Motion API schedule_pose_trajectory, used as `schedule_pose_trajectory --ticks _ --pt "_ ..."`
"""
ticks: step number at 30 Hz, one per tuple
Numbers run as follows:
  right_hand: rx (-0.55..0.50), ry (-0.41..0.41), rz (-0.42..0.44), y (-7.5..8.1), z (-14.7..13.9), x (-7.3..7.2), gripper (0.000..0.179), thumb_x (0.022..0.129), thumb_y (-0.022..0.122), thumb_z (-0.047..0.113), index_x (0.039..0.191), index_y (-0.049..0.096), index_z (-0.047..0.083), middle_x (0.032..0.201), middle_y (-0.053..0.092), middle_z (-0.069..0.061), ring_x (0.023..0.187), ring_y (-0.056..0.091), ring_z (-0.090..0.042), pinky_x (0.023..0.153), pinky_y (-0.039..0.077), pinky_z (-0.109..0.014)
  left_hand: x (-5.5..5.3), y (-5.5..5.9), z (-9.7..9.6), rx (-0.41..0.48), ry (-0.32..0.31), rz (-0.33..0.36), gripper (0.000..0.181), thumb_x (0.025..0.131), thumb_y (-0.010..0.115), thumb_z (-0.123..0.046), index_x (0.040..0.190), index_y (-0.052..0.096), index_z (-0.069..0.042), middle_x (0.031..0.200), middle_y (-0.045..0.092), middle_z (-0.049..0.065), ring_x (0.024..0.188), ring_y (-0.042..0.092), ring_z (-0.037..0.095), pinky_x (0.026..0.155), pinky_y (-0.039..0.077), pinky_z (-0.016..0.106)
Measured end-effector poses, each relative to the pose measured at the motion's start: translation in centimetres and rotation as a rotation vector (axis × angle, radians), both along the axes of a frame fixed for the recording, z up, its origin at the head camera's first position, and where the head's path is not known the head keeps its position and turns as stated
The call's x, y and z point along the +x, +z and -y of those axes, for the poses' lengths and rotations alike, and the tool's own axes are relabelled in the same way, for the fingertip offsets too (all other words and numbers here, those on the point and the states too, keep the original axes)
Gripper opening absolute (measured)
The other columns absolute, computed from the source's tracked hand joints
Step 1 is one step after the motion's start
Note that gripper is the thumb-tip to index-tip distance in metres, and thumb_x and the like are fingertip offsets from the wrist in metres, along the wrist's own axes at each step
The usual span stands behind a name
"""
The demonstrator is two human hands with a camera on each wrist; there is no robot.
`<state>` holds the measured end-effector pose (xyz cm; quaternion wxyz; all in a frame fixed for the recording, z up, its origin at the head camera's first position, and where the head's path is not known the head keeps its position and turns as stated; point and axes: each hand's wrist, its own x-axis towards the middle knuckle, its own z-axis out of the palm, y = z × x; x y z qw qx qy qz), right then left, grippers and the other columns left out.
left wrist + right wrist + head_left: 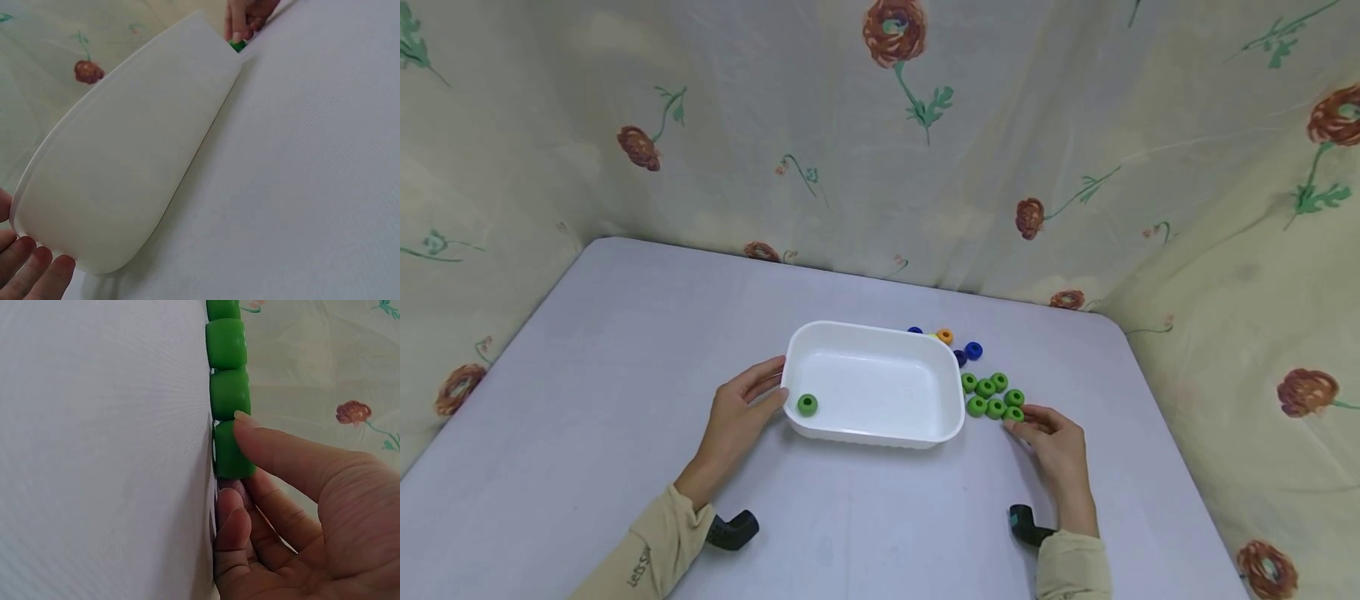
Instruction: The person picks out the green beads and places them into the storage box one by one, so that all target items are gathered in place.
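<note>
A white rectangular tray [872, 437] with rounded corners sits in the middle of the table, with one green bead [807, 405] inside at its near left corner. My left hand [741, 417] grips the tray's left end, thumb at the rim and fingers along the wall. In the left wrist view, those fingers [53, 275] lie against the tray's outside. To the right of the tray, my right hand [1056, 442] pinches the nearest green bead [232, 450] of a cluster, thumb on its side and fingers behind it. Several more green beads [986, 388] lie beside it.
Behind the tray's far right corner lie blue beads [973, 350] and an orange bead [945, 336], with a yellow one partly hidden by the rim. Dark devices [733, 530] jut from both wrists. Flowered cloth [820, 100] hangs around the table [662, 333].
</note>
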<state>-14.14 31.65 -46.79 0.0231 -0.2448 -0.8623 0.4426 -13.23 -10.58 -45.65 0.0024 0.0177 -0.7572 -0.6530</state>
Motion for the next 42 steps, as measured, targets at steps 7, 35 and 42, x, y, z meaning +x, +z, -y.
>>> schedule_pose_trajectory --ticks 7,35,42 --pt "-0.008 -0.009 -0.006 0.0 0.0 0.0 0.047 0.083 0.080 0.020 0.127 0.067 0.006 0.101 0.065 0.003 0.088 0.055 -0.007 0.066 0.050 -0.012 0.0 0.0 0.0 0.003 0.000 0.000 0.048 0.096 0.064 -0.007 0.143 0.055 -0.009 0.147 0.057 0.011 0.132 0.059 0.026 0.098 0.051 0.010" --pt "-0.025 -0.088 -0.052 1.5 0.5 0.6 0.045 0.084 0.081 0.026 0.124 0.069 0.009 0.088 0.065 0.015 0.079 0.058 -0.001 0.066 0.051 -0.017 0.0 0.1 0.1 0.014 -0.010 0.026 0.049 0.096 0.064 -0.009 0.144 0.054 -0.011 0.147 0.057 0.009 0.132 0.059 0.024 0.107 0.053 0.026" --pt "-0.012 -0.092 -0.083 2.4 1.4 0.4 0.046 0.084 0.081 0.029 0.125 0.070 0.011 0.090 0.062 0.019 0.083 0.056 0.000 0.067 0.048 -0.014 0.0 0.1 0.2 0.018 -0.014 0.019 0.049 0.096 0.064 -0.009 0.144 0.054 -0.011 0.147 0.057 0.010 0.133 0.059 0.024 0.109 0.052 0.026"
